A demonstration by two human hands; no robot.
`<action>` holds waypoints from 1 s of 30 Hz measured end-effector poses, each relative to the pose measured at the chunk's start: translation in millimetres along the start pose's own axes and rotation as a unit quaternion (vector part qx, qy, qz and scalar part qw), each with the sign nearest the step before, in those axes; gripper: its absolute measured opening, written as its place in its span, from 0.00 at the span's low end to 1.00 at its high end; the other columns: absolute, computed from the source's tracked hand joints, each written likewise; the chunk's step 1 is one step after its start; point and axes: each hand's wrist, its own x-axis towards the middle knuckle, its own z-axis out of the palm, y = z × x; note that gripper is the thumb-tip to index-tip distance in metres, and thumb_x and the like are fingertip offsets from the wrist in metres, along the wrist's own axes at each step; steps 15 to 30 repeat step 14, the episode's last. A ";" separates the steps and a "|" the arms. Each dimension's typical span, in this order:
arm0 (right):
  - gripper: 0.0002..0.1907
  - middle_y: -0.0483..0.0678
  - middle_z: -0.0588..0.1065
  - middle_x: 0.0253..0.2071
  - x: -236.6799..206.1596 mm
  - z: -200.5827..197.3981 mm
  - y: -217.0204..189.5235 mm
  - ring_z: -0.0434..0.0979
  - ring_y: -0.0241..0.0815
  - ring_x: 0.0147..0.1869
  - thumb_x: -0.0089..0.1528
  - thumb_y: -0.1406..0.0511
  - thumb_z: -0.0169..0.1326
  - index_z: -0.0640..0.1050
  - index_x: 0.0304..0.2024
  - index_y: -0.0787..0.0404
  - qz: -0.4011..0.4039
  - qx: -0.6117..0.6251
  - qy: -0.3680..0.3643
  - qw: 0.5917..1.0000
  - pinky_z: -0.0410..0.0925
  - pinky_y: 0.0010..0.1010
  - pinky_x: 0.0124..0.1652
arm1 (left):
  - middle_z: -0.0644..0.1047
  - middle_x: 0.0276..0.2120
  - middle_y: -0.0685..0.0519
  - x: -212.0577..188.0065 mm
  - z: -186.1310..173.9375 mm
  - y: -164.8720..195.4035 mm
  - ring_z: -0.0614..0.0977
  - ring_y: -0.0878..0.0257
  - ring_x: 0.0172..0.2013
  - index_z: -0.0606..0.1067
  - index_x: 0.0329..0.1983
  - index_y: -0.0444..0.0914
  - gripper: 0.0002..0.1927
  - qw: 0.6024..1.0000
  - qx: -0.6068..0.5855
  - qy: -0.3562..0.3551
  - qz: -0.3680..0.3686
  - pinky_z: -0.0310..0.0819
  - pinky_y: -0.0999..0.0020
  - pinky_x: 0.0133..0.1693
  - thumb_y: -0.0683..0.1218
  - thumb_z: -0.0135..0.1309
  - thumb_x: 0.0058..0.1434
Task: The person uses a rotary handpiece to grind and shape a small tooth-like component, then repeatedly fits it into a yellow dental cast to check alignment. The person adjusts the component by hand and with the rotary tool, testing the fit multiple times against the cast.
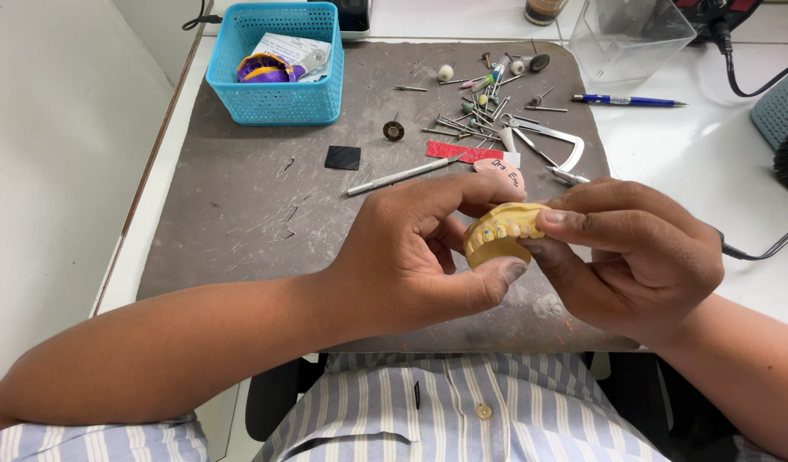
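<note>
Head view: both hands meet over the near edge of the grey mat [240, 222] on the desk [710, 145], holding a yellow dental cast [499, 235] between them. Left hand [411, 257] curls around the cast from the left, thumb under it, fingers closed on its back. Right hand [642, 248] pinches the cast from the right, thumb on top over the teeth, fingers beneath. Cast is lifted clear of the mat, not resting on it. Step in hand looks like checking or seating the cast by feel. Any next move probably calls for a firm two-handed grip and a tool. Burs and picks [484, 107] lie scattered at the far right of the mat, metal calipers [552, 141] beside them, a thin handled tool [402, 175] mid-mat, a blue basket [274, 64] at the far left corner.
</note>
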 end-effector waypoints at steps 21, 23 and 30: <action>0.16 0.56 0.77 0.39 4.7 0.8 2.3 0.83 0.47 0.43 0.57 0.71 0.67 0.76 0.45 0.61 -0.111 0.016 -0.005 0.994 0.79 0.33 0.42 | 0.79 0.52 0.47 -0.5 -13.9 8.9 0.86 0.55 0.48 0.72 0.61 0.36 0.22 0.921 0.252 0.017 0.298 0.84 0.67 0.45 0.45 0.66 0.68; 0.16 0.56 0.77 0.39 4.7 0.8 2.3 0.83 0.47 0.43 0.57 0.71 0.67 0.76 0.45 0.61 -0.111 0.016 -0.005 0.994 0.79 0.33 0.42 | 0.79 0.52 0.47 -0.5 -13.9 8.9 0.86 0.55 0.48 0.72 0.61 0.36 0.22 0.921 0.252 0.017 0.298 0.84 0.67 0.45 0.45 0.66 0.68; 0.16 0.56 0.77 0.39 4.7 0.8 2.3 0.83 0.47 0.43 0.57 0.71 0.67 0.76 0.45 0.61 -0.111 0.016 -0.005 0.994 0.79 0.33 0.42 | 0.79 0.52 0.47 -0.5 -13.9 8.9 0.86 0.55 0.48 0.72 0.61 0.36 0.22 0.921 0.252 0.017 0.298 0.84 0.67 0.45 0.45 0.66 0.68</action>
